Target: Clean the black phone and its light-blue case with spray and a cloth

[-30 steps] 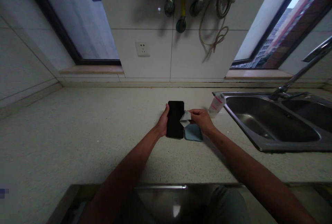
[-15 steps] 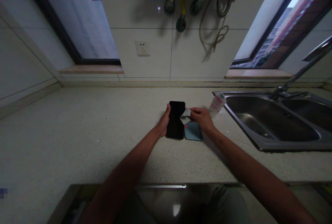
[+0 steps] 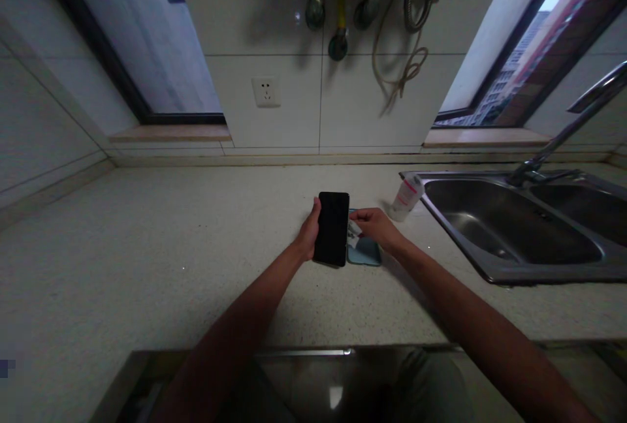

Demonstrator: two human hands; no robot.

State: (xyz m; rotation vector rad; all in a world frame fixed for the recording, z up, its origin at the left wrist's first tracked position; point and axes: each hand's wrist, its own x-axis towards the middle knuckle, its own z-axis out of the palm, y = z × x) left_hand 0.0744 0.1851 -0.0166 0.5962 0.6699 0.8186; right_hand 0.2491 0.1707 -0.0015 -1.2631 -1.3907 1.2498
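My left hand (image 3: 308,232) grips a black smartphone (image 3: 332,228) by its left edge, the thumb along the side and the dark screen facing up. At the phone's right edge, my right hand (image 3: 376,226) pinches a small white wipe (image 3: 353,232), crumpled and hanging from the fingertips. Below that hand a light blue phone case (image 3: 364,252) lies on the counter, partly covered by the hand and wipe. Just beyond my right hand a clear bottle with red print (image 3: 406,196) stands by the sink's corner.
A pale speckled countertop (image 3: 235,240) spreads beneath everything. To the right is a steel double sink (image 3: 509,220) with a faucet (image 3: 539,162). The tiled back wall carries a power socket (image 3: 266,92), pipe fittings (image 3: 337,44) and a tied cord (image 3: 411,70).
My right hand has shifted the wipe from over the phone's screen to its right edge, and the wipe is now more bunched. My left hand still holds the phone in nearly the same place.
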